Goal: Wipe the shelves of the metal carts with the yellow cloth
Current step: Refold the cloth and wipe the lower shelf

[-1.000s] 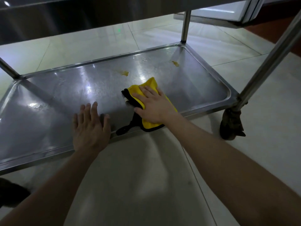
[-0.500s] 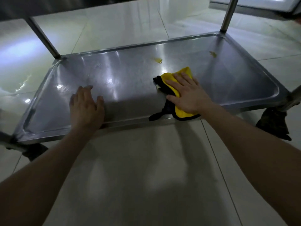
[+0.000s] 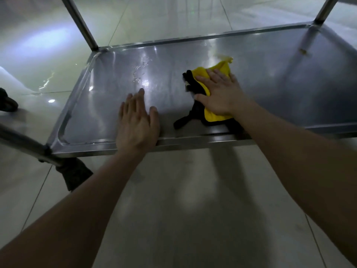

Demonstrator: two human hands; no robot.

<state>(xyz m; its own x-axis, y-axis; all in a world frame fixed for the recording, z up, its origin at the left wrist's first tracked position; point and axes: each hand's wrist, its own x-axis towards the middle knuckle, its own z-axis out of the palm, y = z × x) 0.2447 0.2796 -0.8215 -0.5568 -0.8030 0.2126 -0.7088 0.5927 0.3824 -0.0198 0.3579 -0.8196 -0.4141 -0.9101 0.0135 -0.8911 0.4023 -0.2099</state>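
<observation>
The bottom shelf (image 3: 270, 78) of a metal cart fills the upper half of the head view, a shallow steel tray with a raised rim. A yellow cloth (image 3: 222, 69) with black trim lies on it right of centre. My right hand (image 3: 218, 93) presses flat on the cloth with straight fingers. My left hand (image 3: 137, 120) rests flat on the shelf near its front rim, left of the cloth, holding nothing. A yellowish smear (image 3: 222, 56) sits just beyond the cloth's far tip, a small spot (image 3: 303, 51) further right, and water drops (image 3: 140, 71) to the left.
Upright steel posts stand at the far left corner (image 3: 83, 26), far right corner (image 3: 326, 10) and near left corner (image 3: 25, 146). A dark caster (image 3: 74, 175) sits under the near left corner, another dark wheel (image 3: 6, 102) at the left edge. Pale tiled floor (image 3: 173, 209) surrounds the cart.
My right hand has pushed the cloth away from the front rim toward the yellowish smear. My left hand stays flat near the front rim. The view has shifted left.
</observation>
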